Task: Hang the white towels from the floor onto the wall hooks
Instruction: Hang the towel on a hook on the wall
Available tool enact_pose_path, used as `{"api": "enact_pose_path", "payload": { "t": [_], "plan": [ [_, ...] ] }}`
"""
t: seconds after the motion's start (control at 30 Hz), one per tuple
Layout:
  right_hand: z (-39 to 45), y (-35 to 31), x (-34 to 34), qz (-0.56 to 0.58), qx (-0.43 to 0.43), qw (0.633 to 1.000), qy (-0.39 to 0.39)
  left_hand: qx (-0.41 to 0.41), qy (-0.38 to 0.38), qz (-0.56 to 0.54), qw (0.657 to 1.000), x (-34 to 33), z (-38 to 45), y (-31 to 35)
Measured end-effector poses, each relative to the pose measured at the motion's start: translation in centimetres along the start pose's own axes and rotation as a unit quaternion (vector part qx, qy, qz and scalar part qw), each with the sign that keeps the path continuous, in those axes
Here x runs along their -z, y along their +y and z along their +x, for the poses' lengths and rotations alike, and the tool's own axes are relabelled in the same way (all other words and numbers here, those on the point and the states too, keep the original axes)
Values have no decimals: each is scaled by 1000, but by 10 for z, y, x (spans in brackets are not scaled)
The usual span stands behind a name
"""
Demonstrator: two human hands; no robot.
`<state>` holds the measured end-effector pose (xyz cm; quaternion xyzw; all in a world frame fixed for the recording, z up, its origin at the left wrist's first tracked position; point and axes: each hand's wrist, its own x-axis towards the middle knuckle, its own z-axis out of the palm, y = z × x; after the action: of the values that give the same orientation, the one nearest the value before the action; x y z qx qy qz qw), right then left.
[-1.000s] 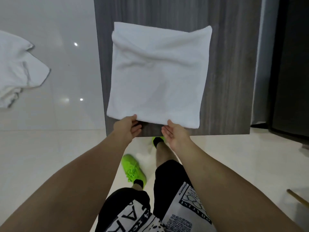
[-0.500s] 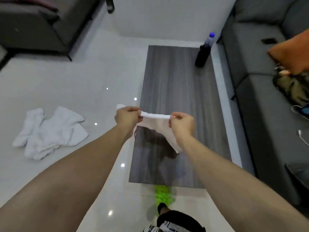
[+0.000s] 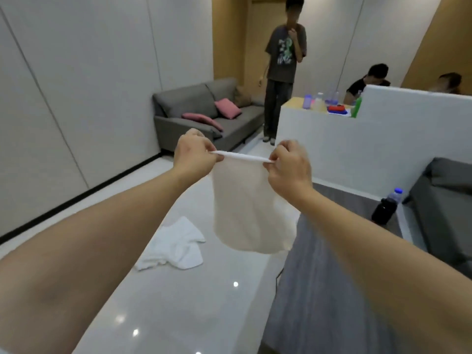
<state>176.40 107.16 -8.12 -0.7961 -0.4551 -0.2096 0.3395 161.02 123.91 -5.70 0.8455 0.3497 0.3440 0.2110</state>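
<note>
A white towel (image 3: 249,210) hangs in the air in front of me, folded, its top edge stretched level between my hands. My left hand (image 3: 195,154) pinches the left end of that edge. My right hand (image 3: 290,169) pinches the right end. Below and to the left, a second white towel (image 3: 173,245) lies crumpled on the glossy white floor. No wall hooks are in view.
A dark wood-grain low table (image 3: 329,290) stands at lower right with a dark bottle (image 3: 384,209) at its far end. Grey sofas sit at the back (image 3: 204,111) and right (image 3: 444,200). A white partition (image 3: 357,146) stands ahead; one person stands beside it, others sit behind.
Both hands lifted the towel off the table and raised it to chest height. My view swung up from the table to the room.
</note>
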Motion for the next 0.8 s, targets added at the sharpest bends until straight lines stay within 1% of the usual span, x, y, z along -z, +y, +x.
{"api": "enact_pose_path", "payload": {
  "t": [0.1, 0.2, 0.3, 0.4, 0.47, 0.6, 0.7, 0.8],
  "plan": [
    [29, -82, -11, 50, 83, 995, -27, 20, 47, 21, 998, 84, 1, -40],
    [52, -164, -32, 120, 144, 981, -49, 73, 84, 34, 993, 165, -11, -83],
    [66, -252, -65, 209, 171, 958, -99, 108, 120, 72, 984, 245, -33, -133],
    [69, -345, -105, 257, 215, 927, -167, 158, 143, 122, 969, 323, -70, -186],
    [63, -411, -131, 283, 251, 903, -205, 197, 167, 155, 954, 372, -97, -218],
    [43, -547, -170, 343, 320, 853, -229, 260, 233, 221, 911, 469, -147, -269],
    [24, -643, -190, 377, 386, 807, -242, 302, 275, 261, 875, 539, -183, -293],
    [2, -738, -201, 423, 431, 755, -256, 349, 309, 293, 835, 603, -221, -306]
  ]
}}
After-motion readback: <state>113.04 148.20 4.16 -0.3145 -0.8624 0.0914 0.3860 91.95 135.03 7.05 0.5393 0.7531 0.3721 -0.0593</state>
